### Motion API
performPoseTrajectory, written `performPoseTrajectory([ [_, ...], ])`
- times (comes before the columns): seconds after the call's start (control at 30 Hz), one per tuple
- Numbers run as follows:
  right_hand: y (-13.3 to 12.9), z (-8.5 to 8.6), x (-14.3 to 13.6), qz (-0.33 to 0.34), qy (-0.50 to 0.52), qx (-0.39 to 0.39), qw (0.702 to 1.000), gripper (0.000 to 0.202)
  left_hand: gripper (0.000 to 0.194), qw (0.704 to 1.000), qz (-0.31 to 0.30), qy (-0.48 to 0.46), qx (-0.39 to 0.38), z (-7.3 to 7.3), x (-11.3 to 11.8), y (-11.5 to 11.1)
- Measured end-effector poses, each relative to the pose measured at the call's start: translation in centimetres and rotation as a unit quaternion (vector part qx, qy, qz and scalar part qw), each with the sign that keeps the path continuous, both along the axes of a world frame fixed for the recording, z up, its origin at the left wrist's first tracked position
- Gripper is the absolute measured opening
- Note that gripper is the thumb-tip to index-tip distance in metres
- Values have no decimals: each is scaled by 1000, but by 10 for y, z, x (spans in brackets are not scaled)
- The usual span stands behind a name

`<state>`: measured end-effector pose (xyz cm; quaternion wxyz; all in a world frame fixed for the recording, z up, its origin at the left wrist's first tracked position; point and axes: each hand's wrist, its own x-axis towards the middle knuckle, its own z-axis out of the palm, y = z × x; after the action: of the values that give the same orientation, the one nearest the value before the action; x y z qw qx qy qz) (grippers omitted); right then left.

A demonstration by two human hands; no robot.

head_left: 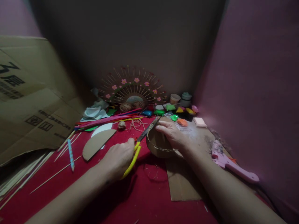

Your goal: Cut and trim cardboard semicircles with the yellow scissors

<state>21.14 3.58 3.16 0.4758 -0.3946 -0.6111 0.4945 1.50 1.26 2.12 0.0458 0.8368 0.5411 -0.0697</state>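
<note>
My left hand (120,158) is closed round the yellow handles of a pair of scissors (132,163). The blades point up and to the right, against the upper left rim of a small round cardboard bowl (161,141). A twisted cord runs along part of the bowl's rim. My right hand (170,132) grips the bowl at its upper right edge, with the thumb near the blade tips. The fingers behind the rim are partly hidden. Beneath the bowl, to the right, lies a flat cardboard sheet (182,183).
A cardboard half-disc (98,144), blue pencil (70,155) and thin sticks lie left. Pipe cleaners (105,121), twine balls (125,107) and coloured clay packets (159,112) are behind. A decorated fan (135,82) stands at the back; a pink glue gun (233,165) lies right.
</note>
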Motion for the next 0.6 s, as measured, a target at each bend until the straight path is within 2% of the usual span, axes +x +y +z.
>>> performPoseTrajectory([
  [0.17,-1,-5,-1,25,14,-30,999,12,20,999,6,-30,8,-2,2,-3],
  [0.6,0,-5,0,11,-63,7,998,16,27,1000,6,-13,8,-2,3,-3],
])
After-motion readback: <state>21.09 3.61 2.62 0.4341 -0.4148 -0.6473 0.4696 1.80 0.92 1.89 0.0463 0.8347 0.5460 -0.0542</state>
